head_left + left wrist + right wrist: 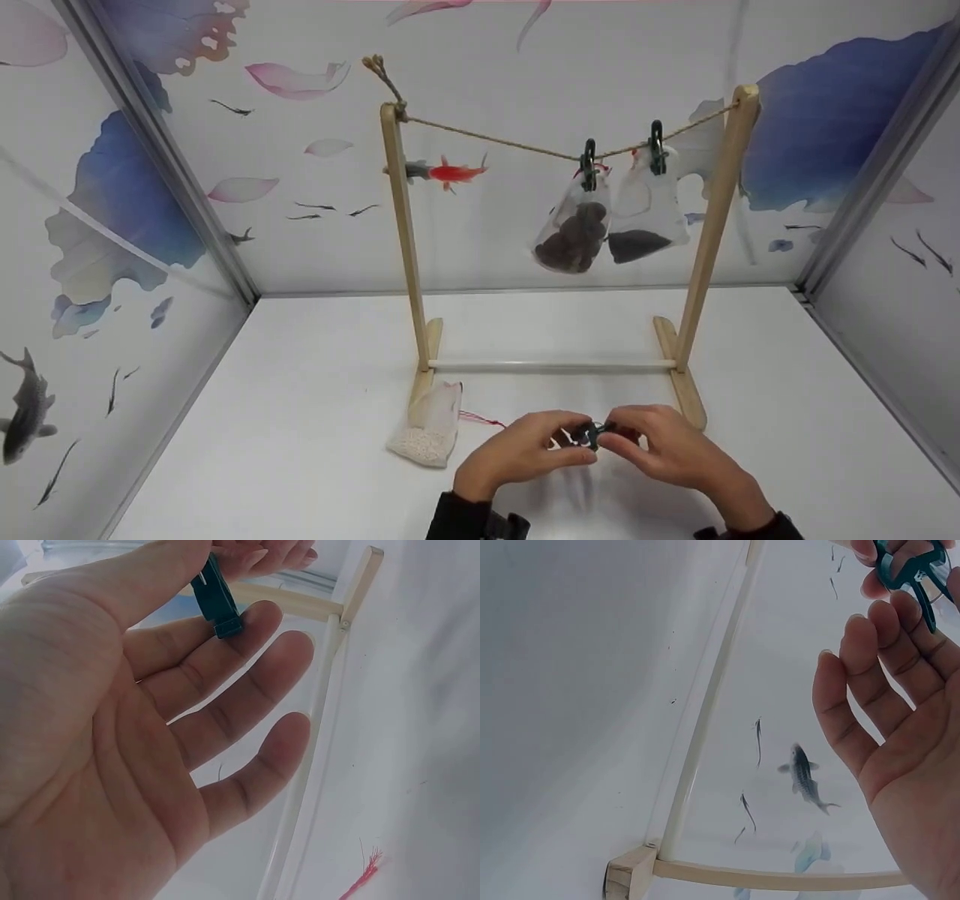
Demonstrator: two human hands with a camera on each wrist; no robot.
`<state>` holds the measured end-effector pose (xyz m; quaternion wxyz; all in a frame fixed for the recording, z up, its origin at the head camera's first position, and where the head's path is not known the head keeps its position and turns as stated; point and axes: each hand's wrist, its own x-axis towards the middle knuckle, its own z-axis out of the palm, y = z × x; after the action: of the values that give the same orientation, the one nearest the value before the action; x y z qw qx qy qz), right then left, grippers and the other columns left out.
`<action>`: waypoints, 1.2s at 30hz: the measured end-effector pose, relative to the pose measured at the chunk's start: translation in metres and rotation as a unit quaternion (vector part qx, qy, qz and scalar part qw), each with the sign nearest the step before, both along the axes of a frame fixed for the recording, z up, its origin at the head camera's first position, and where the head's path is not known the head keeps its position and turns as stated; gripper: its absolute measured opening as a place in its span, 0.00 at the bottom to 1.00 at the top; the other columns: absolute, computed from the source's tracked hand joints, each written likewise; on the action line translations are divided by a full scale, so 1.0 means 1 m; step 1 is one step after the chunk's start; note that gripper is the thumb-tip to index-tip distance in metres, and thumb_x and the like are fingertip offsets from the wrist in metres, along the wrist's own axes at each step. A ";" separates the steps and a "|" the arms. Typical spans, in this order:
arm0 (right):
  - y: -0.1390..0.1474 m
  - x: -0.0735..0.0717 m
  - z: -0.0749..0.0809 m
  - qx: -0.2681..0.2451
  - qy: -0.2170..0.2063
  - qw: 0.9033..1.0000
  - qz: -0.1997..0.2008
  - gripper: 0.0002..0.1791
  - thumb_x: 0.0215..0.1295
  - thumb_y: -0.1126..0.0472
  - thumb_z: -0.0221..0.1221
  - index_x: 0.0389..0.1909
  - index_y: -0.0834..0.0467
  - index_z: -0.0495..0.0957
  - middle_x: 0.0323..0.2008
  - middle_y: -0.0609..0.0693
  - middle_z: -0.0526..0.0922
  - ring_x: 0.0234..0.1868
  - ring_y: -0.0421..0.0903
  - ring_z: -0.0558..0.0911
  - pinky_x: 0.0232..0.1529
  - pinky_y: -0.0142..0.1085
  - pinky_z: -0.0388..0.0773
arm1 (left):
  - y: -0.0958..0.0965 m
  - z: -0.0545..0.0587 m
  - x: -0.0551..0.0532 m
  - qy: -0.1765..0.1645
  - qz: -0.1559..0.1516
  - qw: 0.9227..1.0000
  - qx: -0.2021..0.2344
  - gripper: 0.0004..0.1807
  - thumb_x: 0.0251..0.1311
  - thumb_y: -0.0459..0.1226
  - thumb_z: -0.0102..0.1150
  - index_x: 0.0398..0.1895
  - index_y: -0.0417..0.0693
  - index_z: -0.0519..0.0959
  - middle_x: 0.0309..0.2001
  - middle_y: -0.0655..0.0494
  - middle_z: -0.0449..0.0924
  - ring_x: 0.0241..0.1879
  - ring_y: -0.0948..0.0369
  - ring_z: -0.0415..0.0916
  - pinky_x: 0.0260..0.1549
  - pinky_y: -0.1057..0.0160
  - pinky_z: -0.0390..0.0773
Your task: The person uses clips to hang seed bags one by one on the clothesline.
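Observation:
A dark green plastic clip [589,433] is held between both hands above the white table. In the head view my left hand [517,451] pinches its left side with thumb and fingers. From the other side my right hand [667,450] pinches it too; in the right wrist view the clip's two legs [925,604] point toward this hand. The left wrist view shows one end of the clip [217,604] at the left fingers. Left of the hands lies a mesh drawstring bag [429,433] of small whitish grains, its red cord [480,418] running toward the left hand.
Behind the hands stands a wooden rack [716,225] with a white crossbar [551,366] and a sagging twine line [491,138]. Two clips hold up a bag of dark lumps [574,236] and a bag of dark contents [637,244]. Printed wall panels [525,67] enclose the table.

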<state>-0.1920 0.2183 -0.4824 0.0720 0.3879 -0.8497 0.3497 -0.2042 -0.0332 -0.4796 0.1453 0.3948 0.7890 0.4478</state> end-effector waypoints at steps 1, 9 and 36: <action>0.000 0.000 0.000 -0.004 0.001 1.000 0.002 0.10 0.73 0.60 0.61 0.35 0.40 0.78 0.27 0.33 0.77 0.25 0.30 0.75 0.24 0.32 0.75 | 0.000 0.000 0.000 -0.002 0.001 1.000 0.002 0.22 0.72 0.51 0.58 0.62 0.51 0.78 0.48 0.66 0.81 0.45 0.72 0.77 0.46 0.70 0.76; -0.001 0.000 0.000 -0.029 0.014 0.999 0.011 0.12 0.72 0.63 0.61 0.34 0.40 0.78 0.26 0.34 0.77 0.24 0.30 0.73 0.22 0.29 0.73 | -0.003 0.001 -0.001 -0.021 0.008 1.000 0.017 0.23 0.71 0.51 0.60 0.63 0.52 0.77 0.53 0.65 0.80 0.47 0.70 0.78 0.47 0.69 0.77; 0.000 0.000 0.005 -0.049 0.051 0.997 -0.013 0.14 0.69 0.66 0.64 0.30 0.41 0.79 0.23 0.32 0.72 0.23 0.30 0.70 0.21 0.28 0.71 | -0.015 0.003 -0.003 0.013 0.054 0.998 0.000 0.21 0.72 0.48 0.60 0.61 0.47 0.79 0.50 0.59 0.83 0.45 0.70 0.79 0.48 0.64 0.79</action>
<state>-0.1915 0.2187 -0.4770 0.1382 0.3904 -0.8317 0.3698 -0.2073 -0.0481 -0.4767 0.1111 0.3575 0.8110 0.4496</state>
